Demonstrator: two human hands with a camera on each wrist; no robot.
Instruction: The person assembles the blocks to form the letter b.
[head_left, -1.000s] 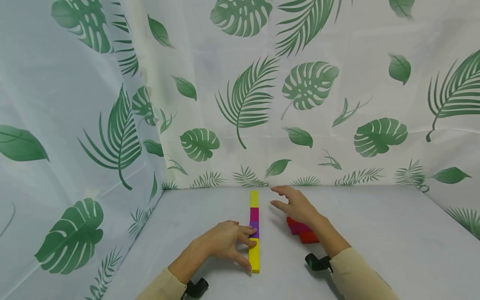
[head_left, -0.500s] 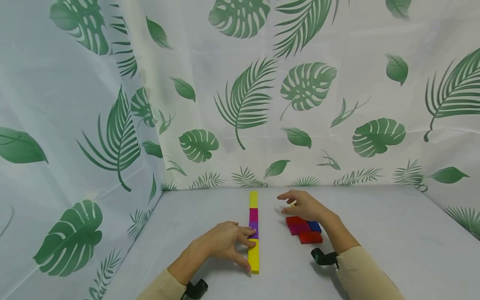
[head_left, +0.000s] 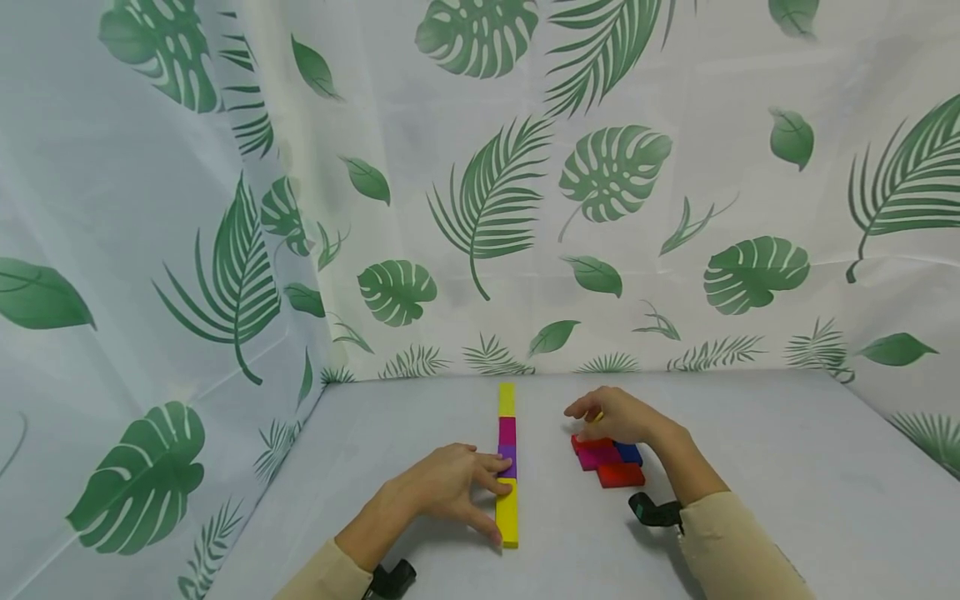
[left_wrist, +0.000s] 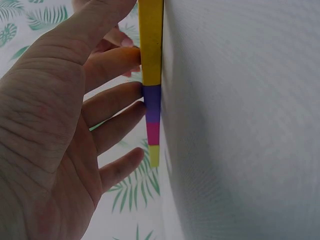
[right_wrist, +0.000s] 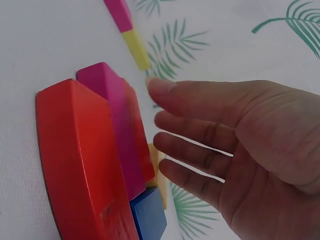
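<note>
Yellow block [head_left: 507, 518] lies nearest, touched by the left hand [head_left: 448, 482], fingers spread, gripping nothing; rightward, a red block [head_left: 621, 476]. Purple block [head_left: 507, 451] and pink block [head_left: 507, 431] continue the yellow one's row; right of them hovers the right hand [head_left: 615, 416], empty, fingers loosely parted. Pale yellow block [head_left: 507, 400] ends the row.

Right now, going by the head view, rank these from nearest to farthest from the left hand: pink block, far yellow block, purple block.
From the left hand:
1. Purple block: directly at the hand, on its right.
2. Pink block: ahead and right, just past the purple one.
3. Far yellow block: ahead and right, past the pink.
</note>
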